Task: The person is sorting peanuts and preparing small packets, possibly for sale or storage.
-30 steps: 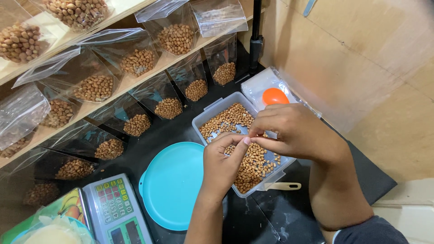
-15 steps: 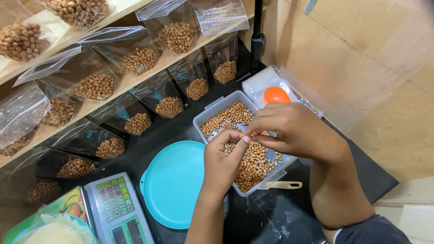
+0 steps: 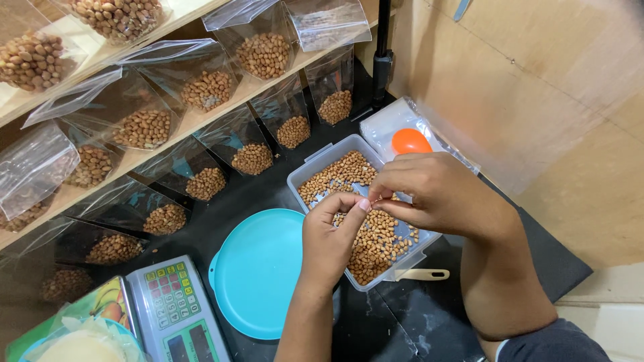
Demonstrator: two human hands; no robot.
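Observation:
Both my hands hover over a clear rectangular tub (image 3: 314, 169) filled with peanuts (image 3: 379, 238). My left hand (image 3: 327, 243) reaches up from below. My right hand (image 3: 439, 194) comes in from the right. Their fingertips meet in a pinch above the middle of the tub. Between them is something thin and clear that looks like the edge of a small plastic bag, but it is mostly hidden by the fingers.
A round teal lid (image 3: 258, 271) lies left of the tub on the black counter (image 3: 228, 194). A digital scale (image 3: 173, 310) sits at the front left. Several open bags of peanuts (image 3: 251, 158) stand along sloping wooden shelves. An orange object (image 3: 410, 141) lies in plastic behind the tub, and a white handle (image 3: 424, 274) pokes out at its front.
Both hands stay over the tub. The fingertips have drawn closer together, and less of the clear piece shows between them.

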